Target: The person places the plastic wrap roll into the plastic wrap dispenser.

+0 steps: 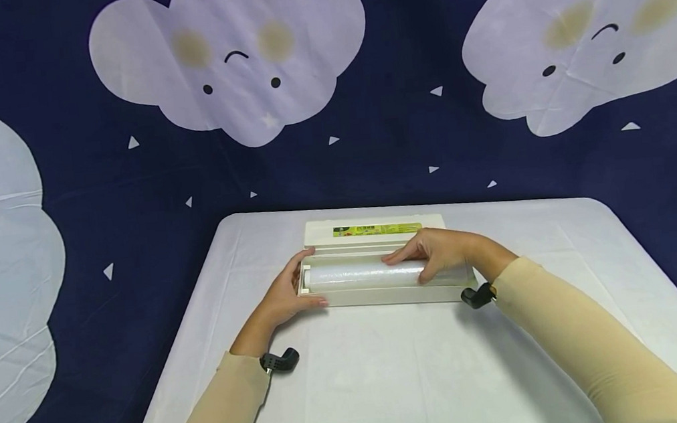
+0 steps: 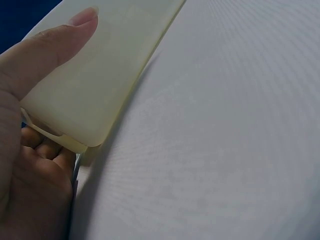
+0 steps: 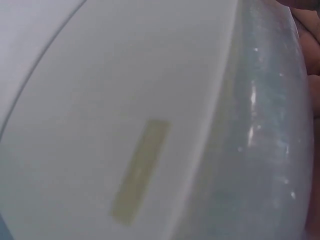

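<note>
A cream plastic cling film dispenser box [image 1: 382,297] lies on the table with its lid [image 1: 319,233] swung back. Inside it sits a shiny roll of cling film [image 1: 350,276], seen close up in the right wrist view along the box's front wall [image 3: 90,100]. My left hand [image 1: 280,299] grips the box's left end, thumb [image 2: 60,47] on the front wall and the other fingers around the end and back. With thumb in front and fingers over the top, my right hand [image 1: 443,253] holds the roll toward its right end, which the hand partly hides.
A white cloth covers the table [image 1: 360,384], with rounded far corners. Behind it hangs a dark blue curtain [image 1: 400,159] printed with clouds. The lid carries a yellow-green label [image 1: 376,229]. Each wrist wears a black camera mount [image 1: 282,360].
</note>
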`<state>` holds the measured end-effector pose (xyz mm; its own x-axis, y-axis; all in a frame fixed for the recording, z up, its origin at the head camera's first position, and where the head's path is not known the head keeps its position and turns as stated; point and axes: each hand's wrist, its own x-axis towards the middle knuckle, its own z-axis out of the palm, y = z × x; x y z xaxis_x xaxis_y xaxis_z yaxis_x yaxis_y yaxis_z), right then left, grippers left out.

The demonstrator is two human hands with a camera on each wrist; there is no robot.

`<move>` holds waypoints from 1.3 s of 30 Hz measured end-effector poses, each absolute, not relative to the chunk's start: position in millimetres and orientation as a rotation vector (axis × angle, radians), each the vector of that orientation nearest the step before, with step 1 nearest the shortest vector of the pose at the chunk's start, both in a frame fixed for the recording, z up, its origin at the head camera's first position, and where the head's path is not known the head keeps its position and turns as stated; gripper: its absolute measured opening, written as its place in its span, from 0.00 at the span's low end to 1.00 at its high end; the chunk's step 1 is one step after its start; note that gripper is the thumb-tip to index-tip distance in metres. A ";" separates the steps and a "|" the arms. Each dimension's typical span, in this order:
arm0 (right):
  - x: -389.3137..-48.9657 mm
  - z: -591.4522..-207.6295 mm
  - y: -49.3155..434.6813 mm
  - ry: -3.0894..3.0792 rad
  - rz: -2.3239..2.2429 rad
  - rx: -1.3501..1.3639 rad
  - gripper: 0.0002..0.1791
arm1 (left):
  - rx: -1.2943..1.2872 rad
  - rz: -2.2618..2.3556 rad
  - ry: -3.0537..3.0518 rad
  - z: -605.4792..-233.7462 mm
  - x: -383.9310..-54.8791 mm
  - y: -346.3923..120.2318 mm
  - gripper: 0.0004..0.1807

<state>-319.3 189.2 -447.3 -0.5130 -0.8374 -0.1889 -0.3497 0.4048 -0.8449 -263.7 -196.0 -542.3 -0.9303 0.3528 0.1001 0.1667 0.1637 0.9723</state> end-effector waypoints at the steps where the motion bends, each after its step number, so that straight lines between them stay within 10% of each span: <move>1: -319.2 -447.7 189.2 2.051 -1.030 -1.003 0.42 | 0.514 1.873 2.274 -542.0 -263.6 -195.8 0.65; 39: -320.1 -460.7 192.8 1.967 -1.147 -0.994 0.38 | 0.513 1.896 2.240 -539.4 -261.5 -194.3 0.65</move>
<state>-320.1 192.8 -460.7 -0.5052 -0.8495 -0.1524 -0.2859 0.3313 -0.8992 -261.5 -194.3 -539.4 -0.9280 0.3601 0.0959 0.1540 0.1363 0.9786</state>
